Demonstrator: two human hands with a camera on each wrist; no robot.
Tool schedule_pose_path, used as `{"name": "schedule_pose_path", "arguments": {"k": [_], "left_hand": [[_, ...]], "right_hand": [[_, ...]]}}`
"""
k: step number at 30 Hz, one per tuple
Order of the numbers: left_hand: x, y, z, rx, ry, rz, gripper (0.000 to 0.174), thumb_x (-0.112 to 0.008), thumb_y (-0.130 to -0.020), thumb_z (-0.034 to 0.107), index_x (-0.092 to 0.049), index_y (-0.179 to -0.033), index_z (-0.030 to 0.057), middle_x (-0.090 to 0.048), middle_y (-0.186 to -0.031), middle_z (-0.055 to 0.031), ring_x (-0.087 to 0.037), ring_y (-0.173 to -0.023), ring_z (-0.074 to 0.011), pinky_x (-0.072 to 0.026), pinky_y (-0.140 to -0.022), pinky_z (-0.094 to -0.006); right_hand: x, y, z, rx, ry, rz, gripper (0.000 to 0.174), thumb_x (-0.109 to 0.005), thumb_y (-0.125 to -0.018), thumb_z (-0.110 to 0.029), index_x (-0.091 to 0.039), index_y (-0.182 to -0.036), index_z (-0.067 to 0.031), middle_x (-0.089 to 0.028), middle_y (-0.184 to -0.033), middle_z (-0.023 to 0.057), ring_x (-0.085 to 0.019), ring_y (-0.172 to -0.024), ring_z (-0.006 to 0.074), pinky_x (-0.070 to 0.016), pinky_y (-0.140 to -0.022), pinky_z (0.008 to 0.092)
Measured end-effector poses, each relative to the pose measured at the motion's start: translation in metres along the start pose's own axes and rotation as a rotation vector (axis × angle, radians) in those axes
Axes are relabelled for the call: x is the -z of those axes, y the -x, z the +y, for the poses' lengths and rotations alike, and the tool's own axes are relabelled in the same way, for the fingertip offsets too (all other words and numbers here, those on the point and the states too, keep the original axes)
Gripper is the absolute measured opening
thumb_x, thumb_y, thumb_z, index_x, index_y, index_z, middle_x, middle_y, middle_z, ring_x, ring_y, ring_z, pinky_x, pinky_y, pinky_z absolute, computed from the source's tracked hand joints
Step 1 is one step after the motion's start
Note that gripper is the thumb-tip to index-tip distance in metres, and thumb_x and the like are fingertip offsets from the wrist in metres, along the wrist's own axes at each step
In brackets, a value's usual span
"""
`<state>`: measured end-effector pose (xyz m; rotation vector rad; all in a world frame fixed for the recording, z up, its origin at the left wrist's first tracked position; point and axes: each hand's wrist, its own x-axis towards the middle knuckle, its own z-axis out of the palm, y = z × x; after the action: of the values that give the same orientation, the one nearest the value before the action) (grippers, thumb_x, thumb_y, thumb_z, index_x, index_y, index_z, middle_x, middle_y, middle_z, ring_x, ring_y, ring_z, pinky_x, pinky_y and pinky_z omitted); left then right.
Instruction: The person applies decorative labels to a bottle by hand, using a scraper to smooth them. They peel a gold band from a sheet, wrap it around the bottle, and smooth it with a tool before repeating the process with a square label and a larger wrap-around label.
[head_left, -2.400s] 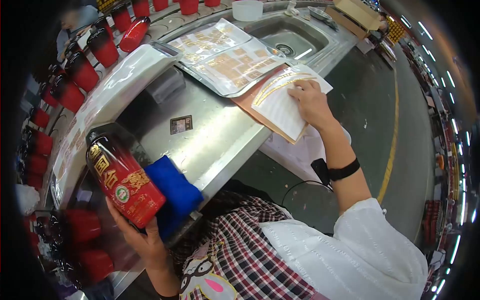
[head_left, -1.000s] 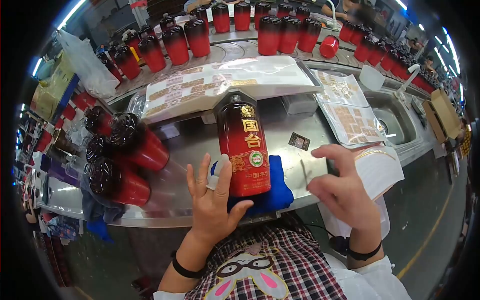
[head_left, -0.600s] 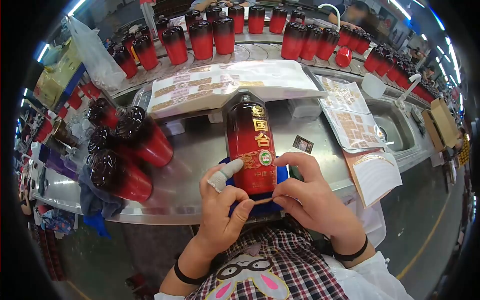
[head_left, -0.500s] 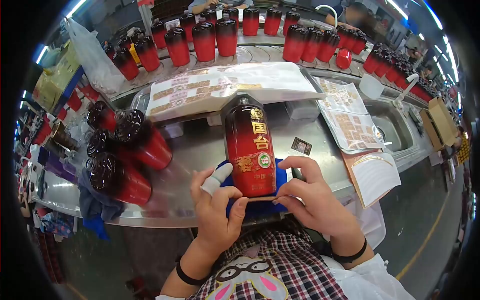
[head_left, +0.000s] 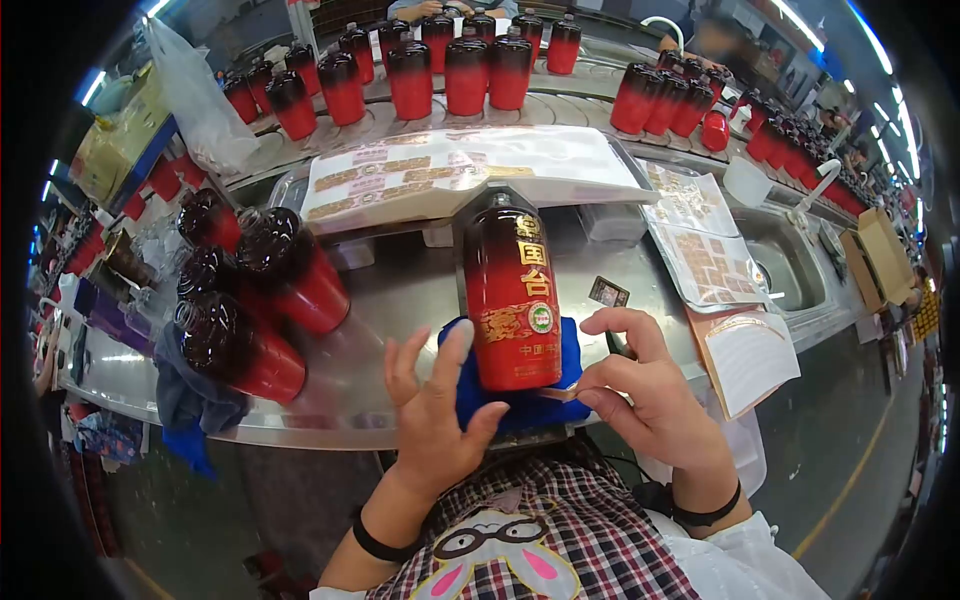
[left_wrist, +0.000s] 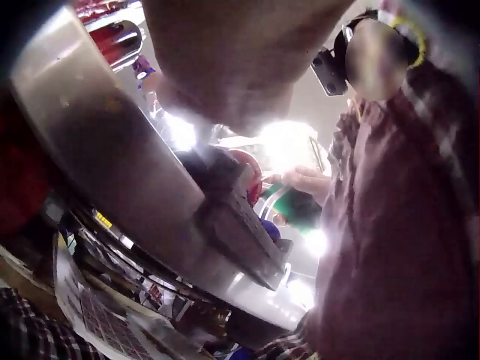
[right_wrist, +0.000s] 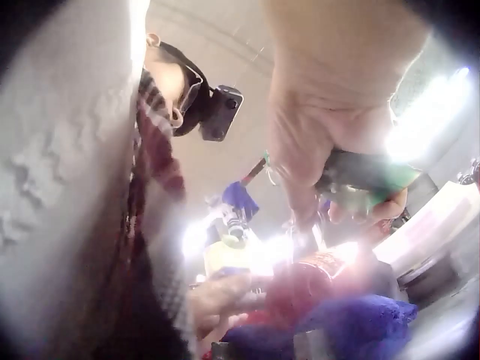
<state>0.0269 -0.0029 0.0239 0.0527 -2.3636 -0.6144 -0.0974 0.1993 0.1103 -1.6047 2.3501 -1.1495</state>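
In the head view, a red-and-black liquor bottle (head_left: 517, 300) with gold lettering lies over a folded blue cloth (head_left: 568, 352), its neck by the white label rack. My right hand (head_left: 655, 400) pinches a thin gold strip (head_left: 562, 393) between thumb and index finger at the bottle's base. A dark green item (right_wrist: 367, 176) is tucked in the right palm in the right wrist view; its kind is unclear. My left hand (head_left: 437, 415) has its fingers spread just left of the bottle, a pale finger cot (head_left: 457, 345) on the index finger.
Several capless bottles (head_left: 245, 350) lean at the left of the steel table (head_left: 390, 290). Behind stands a rack of label sheets (head_left: 420, 175). Gold label sheets (head_left: 705, 250), a white sheet (head_left: 755, 355) and a sink (head_left: 795, 250) are at right. A small dark card (head_left: 609, 292) lies nearby.
My right hand has come from the white sheet to the bottle with the strip. Both hands pinched the strip's ends; now my left hand has let go and spread its fingers.
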Motion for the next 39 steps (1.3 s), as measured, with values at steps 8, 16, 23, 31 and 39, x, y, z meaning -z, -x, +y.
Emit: {"name": "schedule_pose_path", "arguments": {"k": [8,16,23,31,39], "left_hand": [[0.020,-0.029,0.020,-0.089,0.364,-0.134,0.054,-0.062,-0.093,0.039,-0.053,-0.137,0.0077,-0.047,-0.144,-0.0218,-0.030,-0.136,-0.0424,-0.0172,-0.114,-0.0521],[0.014,-0.014,0.013,0.162,0.422,-0.105,0.022,-0.060,-0.095,0.025,-0.063,-0.087,0.0050,-0.048,-0.142,-0.0242,-0.034,-0.133,-0.0392,-0.0198,-0.113,-0.0481],[0.003,0.000,0.002,0.349,0.402,0.004,0.014,-0.062,-0.092,0.018,-0.062,-0.088,0.0044,-0.057,-0.132,-0.0236,-0.044,-0.125,-0.0355,-0.0278,-0.110,-0.0450],[-0.004,0.003,-0.004,0.412,0.482,0.001,0.013,-0.063,-0.091,0.018,-0.063,-0.091,0.0052,-0.057,-0.131,-0.0236,-0.043,-0.124,-0.0357,-0.0280,-0.108,-0.0449],[-0.009,0.008,-0.012,0.470,0.470,0.023,0.016,-0.059,-0.094,0.019,-0.061,-0.096,0.0031,-0.058,-0.124,-0.0191,-0.049,-0.115,-0.0269,-0.0320,-0.104,-0.0391]], "right_hand": [[0.001,-0.009,-0.012,0.061,0.002,0.021,0.016,-0.074,-0.078,-0.003,-0.066,-0.090,-0.0079,-0.050,-0.125,0.0181,-0.048,-0.117,0.0369,-0.0406,-0.098,0.0432],[-0.008,-0.013,-0.006,0.001,-0.046,-0.001,0.011,-0.071,-0.082,-0.006,-0.064,-0.089,-0.0056,-0.050,-0.126,0.0186,-0.048,-0.117,0.0368,-0.0403,-0.098,0.0440],[-0.024,-0.011,0.013,-0.044,-0.026,0.002,0.005,-0.067,-0.088,-0.009,-0.064,-0.088,-0.0052,-0.051,-0.123,0.0186,-0.048,-0.118,0.0355,-0.0397,-0.098,0.0436],[-0.024,-0.009,0.017,-0.080,-0.041,0.021,0.006,-0.066,-0.089,-0.010,-0.063,-0.087,-0.0042,-0.052,-0.121,0.0197,-0.050,-0.117,0.0357,-0.0398,-0.099,0.0428],[-0.023,-0.007,0.016,-0.125,-0.049,0.027,0.008,-0.066,-0.090,-0.010,-0.063,-0.087,-0.0036,-0.053,-0.119,0.0191,-0.051,-0.116,0.0355,-0.0402,-0.098,0.0424]]}}
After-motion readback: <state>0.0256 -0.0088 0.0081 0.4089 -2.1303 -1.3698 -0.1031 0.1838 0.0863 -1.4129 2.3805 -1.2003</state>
